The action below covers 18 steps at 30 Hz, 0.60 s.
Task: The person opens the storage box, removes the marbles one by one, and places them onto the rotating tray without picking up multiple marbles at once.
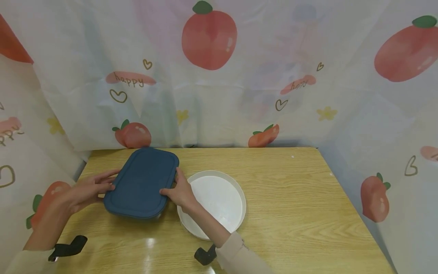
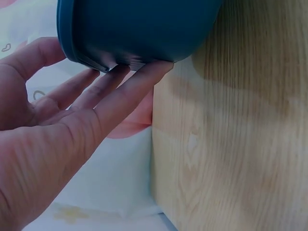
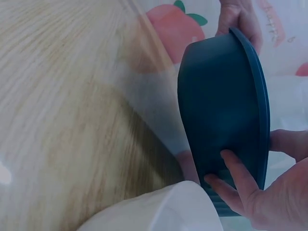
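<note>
A dark blue rectangular lidded container [image 1: 142, 182] is held tilted over the left part of the table, its shadow falling on the wood in the right wrist view. My left hand [image 1: 87, 190] grips its left side, thumb at the lid's edge and fingers spread along the wall below. On the opposite side my right hand [image 1: 181, 192] holds it, thumb on the lid's rim and fingertips [image 3: 236, 168] pressed to the side wall. The lid sits on top and hides the inside. Just right of the container, partly behind my right forearm, lies a round white tray [image 1: 219, 198].
The wooden table [image 1: 291, 205] extends to the right of the tray. A white curtain [image 1: 239, 114] printed with fruit and hearts hangs along the back and both sides. Black straps [image 1: 70, 247] are on both wrists.
</note>
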### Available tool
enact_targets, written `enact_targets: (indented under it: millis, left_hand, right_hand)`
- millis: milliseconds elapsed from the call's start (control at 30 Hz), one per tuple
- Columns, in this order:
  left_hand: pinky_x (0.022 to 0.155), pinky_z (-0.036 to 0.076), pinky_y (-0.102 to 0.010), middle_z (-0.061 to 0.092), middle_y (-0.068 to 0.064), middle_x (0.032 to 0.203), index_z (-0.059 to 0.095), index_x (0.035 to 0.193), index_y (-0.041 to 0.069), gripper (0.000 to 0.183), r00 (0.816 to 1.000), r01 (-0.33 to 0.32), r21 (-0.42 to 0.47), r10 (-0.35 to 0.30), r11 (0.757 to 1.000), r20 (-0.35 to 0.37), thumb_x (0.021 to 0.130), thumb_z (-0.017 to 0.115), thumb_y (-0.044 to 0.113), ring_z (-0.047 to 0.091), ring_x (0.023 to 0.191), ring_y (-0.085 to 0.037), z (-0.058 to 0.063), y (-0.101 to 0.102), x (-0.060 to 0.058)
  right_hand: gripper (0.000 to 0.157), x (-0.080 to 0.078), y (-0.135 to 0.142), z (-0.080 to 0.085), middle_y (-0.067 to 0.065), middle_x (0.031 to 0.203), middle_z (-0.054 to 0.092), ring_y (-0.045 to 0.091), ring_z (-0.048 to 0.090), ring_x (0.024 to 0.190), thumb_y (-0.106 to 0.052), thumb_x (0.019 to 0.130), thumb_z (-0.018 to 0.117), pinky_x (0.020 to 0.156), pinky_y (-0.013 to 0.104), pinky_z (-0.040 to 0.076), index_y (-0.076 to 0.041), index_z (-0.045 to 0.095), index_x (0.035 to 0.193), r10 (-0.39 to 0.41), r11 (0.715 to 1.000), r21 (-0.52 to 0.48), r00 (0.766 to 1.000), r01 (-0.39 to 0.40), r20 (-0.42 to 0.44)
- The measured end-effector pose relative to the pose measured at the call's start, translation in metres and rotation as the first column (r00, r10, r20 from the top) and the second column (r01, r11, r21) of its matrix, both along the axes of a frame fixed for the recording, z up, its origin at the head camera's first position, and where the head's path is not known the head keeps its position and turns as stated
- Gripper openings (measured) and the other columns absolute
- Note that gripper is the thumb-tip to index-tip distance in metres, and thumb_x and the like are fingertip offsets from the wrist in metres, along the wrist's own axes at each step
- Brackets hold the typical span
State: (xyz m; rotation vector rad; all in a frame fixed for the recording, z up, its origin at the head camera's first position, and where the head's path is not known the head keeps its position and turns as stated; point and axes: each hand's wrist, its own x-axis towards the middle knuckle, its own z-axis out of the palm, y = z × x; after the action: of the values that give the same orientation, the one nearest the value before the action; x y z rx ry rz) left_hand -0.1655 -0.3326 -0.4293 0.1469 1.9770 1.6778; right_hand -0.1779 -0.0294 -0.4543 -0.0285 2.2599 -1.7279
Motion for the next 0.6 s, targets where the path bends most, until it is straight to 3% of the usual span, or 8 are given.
enact_targets:
  millis: [300, 600]
  left_hand:
    - [0.096, 0.047, -0.056, -0.009, -0.033, 0.159, 0.007, 0.162, 0.019, 0.069, 0.999, 0.006, 0.053, -0.008, 0.999, 0.032, 0.107, 0.048, 0.013, 0.054, 0.114, 0.005, -0.006, -0.011, 0.026]
    - [0.097, 0.046, -0.055, 0.016, -0.01, 0.161, 0.01, 0.162, 0.024, 0.067, 0.997, -0.016, 0.042, 0.012, 0.999, 0.075, 0.107, 0.048, 0.015, 0.054, 0.117, 0.003, -0.008, -0.017, 0.045]
  right_hand:
    - [0.091, 0.015, 0.001, -0.001, 0.02, 0.146, 0.048, 0.037, 0.042, 0.136, -0.01, 0.082, 0.081, 0.107, 0.046, 0.039, -0.009, 0.03, 0.157, 0.035, 0.999, -0.012, 0.999, -0.035, 0.02]
    - [0.091, 0.026, 0.001, -0.005, 0.019, 0.146, 0.049, 0.035, 0.043, 0.136, -0.008, 0.082, 0.081, 0.109, 0.044, 0.036, -0.008, 0.029, 0.157, 0.075, 0.995, -0.064, 0.997, -0.073, 0.034]
